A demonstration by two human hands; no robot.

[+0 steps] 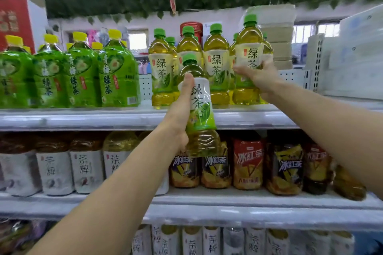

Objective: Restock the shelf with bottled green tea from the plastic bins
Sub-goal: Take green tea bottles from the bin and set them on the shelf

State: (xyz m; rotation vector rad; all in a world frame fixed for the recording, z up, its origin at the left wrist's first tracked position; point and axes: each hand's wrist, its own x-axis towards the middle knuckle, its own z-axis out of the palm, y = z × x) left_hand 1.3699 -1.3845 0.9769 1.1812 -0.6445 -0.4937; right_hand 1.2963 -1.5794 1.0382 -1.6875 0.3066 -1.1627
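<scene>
**Q:** Since both hands are loaded, what is each one doing?

**A:** Right hand (258, 76) is wrapped round a green tea bottle (248, 56) at label height, fingers curled across the front. That bottle stands upright at the right end of the green-capped row (215, 64) on the upper shelf (83, 119), just beside its neighbours. Whether its base rests on the shelf cannot be told; the hand covers part of it. Left hand (182, 109) grips a second bottle (199, 105) from the side, thumb pointing up along the label, and holds it in front of the shelf edge, slightly tilted and not yet over the board.

**Q:** Why grip mid-body?

**A:** A judgement: a mid-label hold keeps the cap clear and the base free, so each bottle can go down flat with its label facing out like the others.

**Q:** Why hold the second one lower?

**A:** Probably to wait until the right-end position is settled.

**Q:** What surrounds the row?

**A:** Yellow-capped green packs (83, 72) stand to its left; iced tea bottles (247, 163) fill the shelf below. No plastic bin can be identified with certainty.

**Q:** Risk?

**A:** Nudging the packed row could topple a neighbour.
</scene>
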